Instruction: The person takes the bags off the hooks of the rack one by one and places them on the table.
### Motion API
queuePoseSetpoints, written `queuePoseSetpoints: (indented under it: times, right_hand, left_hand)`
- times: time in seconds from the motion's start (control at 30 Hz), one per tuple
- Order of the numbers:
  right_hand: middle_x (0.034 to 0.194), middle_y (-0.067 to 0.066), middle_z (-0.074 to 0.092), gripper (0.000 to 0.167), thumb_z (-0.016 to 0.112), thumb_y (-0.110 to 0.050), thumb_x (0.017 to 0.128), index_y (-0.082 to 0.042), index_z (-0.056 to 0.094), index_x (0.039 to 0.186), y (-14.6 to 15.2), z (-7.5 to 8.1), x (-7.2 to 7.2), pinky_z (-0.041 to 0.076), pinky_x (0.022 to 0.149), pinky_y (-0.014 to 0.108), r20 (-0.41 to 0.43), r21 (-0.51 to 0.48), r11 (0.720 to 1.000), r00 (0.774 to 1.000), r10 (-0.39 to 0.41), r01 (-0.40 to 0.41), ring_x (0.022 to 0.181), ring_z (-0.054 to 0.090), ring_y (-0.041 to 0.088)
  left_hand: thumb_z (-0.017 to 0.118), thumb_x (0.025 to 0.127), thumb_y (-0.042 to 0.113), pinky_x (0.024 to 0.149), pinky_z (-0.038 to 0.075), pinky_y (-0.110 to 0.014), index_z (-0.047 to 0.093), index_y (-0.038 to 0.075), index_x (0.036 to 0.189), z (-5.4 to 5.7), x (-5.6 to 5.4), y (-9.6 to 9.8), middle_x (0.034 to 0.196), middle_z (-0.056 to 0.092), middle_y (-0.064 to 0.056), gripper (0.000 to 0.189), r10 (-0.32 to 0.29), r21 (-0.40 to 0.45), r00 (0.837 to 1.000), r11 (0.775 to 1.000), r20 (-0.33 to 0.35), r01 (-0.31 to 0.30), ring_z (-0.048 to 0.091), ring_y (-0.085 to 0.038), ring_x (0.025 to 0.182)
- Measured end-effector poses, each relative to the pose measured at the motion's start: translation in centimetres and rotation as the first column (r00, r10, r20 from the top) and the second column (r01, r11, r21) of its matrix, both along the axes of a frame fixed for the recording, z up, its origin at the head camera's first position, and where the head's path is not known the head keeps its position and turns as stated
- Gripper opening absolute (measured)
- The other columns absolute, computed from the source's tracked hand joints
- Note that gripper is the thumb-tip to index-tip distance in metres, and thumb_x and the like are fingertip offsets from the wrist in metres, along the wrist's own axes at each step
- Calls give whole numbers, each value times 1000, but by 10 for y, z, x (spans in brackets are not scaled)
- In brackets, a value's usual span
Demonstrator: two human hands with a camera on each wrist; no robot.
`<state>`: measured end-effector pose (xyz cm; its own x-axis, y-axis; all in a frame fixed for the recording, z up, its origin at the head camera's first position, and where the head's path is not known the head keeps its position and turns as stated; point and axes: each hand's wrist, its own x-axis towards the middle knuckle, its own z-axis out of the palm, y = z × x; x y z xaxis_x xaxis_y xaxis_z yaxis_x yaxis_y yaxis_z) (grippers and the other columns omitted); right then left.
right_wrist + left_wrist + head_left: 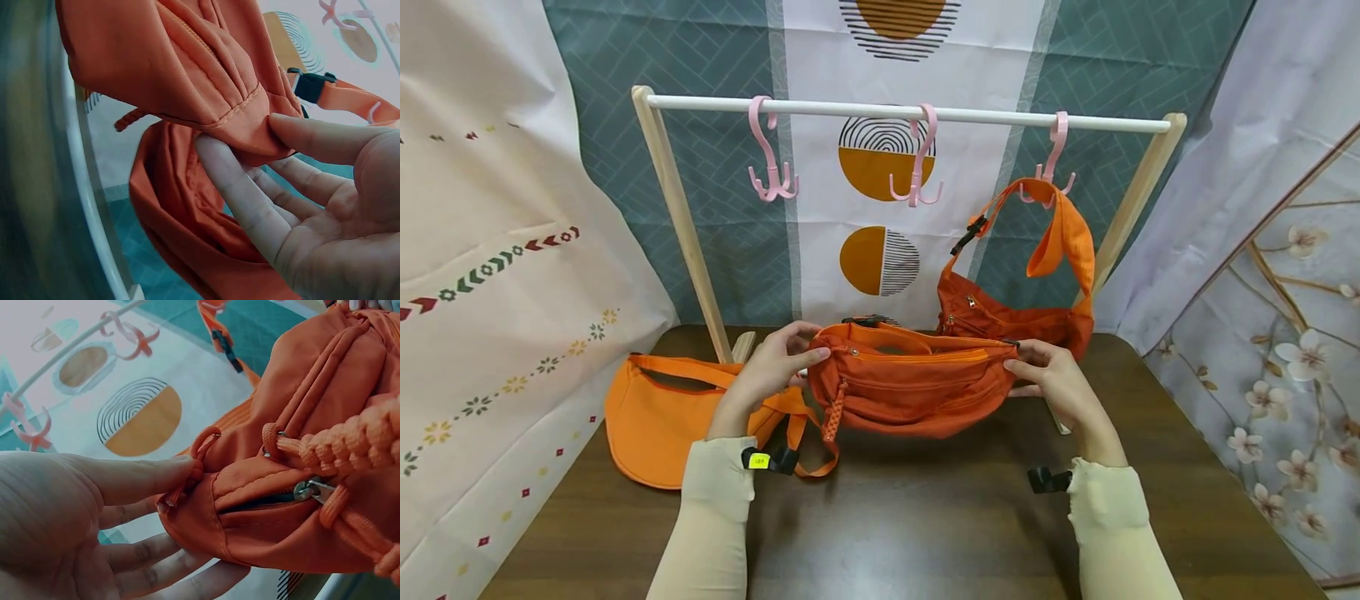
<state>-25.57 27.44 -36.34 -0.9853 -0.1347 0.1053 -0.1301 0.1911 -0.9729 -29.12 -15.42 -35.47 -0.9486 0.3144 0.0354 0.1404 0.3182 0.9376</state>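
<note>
A dark orange waist bag [917, 387] with zips is held up by its two ends above the brown table. My left hand [775, 367] pinches its left end, thumb in front and fingers behind. In the left wrist view the thumb presses by a cord loop [203, 440], near a zip pull [306, 489] and a braided cord [344, 440]. My right hand [1056, 383] grips the other end between thumb and fingers. Beside the right thumb, in the right wrist view, sits a black buckle [312, 86] on an orange strap [356, 103].
A wooden rack with a white rail [850, 107] carries three pink hooks, the left hook [771, 158] and middle hook [917, 162] bare. From the right hook [1058, 146] hangs another dark orange bag [1015, 321]. A light orange bag [655, 421] lies on the table [910, 533] at left.
</note>
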Motion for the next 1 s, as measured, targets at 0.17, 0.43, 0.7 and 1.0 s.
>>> queuePoseSetpoints:
  times: [0.17, 0.43, 0.7, 1.0]
  right_hand:
    - [97, 5, 63, 35, 63, -4, 103, 15, 51, 130, -4, -7, -3, 63, 73, 38, 25, 29, 1000, 1000, -11, 11, 83, 67, 13]
    - [102, 11, 66, 44, 59, -2, 104, 17, 46, 141, -11, -20, -14, 63, 74, 36, 71, 68, 997, 997, -27, 22, 83, 68, 12]
    - [124, 30, 59, 49, 54, 0, 106, 17, 38, 149, -20, -38, -20, 62, 77, 42, 104, 153, 988, 995, 2, -18, 91, 68, 20]
    - [141, 41, 43, 63, 49, 6, 105, 14, 17, 159, -24, -53, -27, 58, 91, 45, 158, 143, 986, 986, 59, -82, 113, 62, 35]
  left_hand:
    - [66, 105, 25, 82, 62, -47, 50, 6, 148, -5, -1, -1, 123, 58, -23, 51, 15, -34, 999, 999, 46, -13, 67, -30, 99]
    - [65, 105, 23, 79, 62, -48, 48, 4, 149, -16, -9, -1, 120, 58, -23, 51, 25, -61, 995, 998, 95, -19, 68, -33, 94]
    - [65, 105, 22, 73, 63, -45, 48, 3, 149, -31, -10, 0, 116, 57, -22, 50, 39, -117, 989, 993, 140, -22, 67, -35, 95]
    - [62, 107, 22, 66, 63, -39, 45, 2, 150, -36, -12, 2, 127, 55, -27, 50, 65, -171, 985, 985, 162, -36, 68, -40, 95]
